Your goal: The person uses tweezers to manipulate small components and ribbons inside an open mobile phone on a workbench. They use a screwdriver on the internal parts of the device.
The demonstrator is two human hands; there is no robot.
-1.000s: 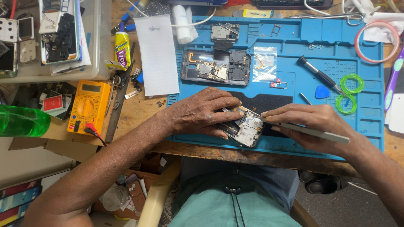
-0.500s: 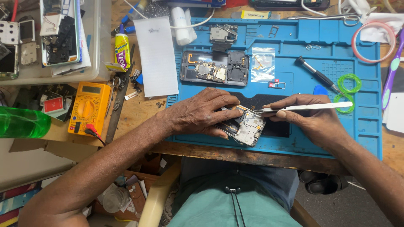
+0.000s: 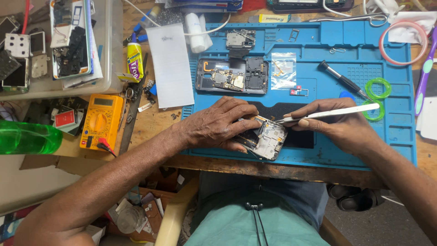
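A worn wooden tabletop (image 3: 159, 119) carries a blue rubber work mat (image 3: 396, 136) with moulded compartments. On the mat's far side lies an opened phone (image 3: 232, 76), its circuit boards bare; a clear plastic bin (image 3: 107, 59) of phone parts stands at the far left, with a yellow multimeter (image 3: 101, 122) just near of it. At the mat's near edge, the left hand (image 3: 218, 124) curls closed over a stripped phone frame (image 3: 266, 136), pinning it flat. The right hand (image 3: 337, 125) pinches slim metal tweezers (image 3: 330, 113), their tip touching the frame's far edge. Two green plastic rings (image 3: 378, 89) lie right of the hands.
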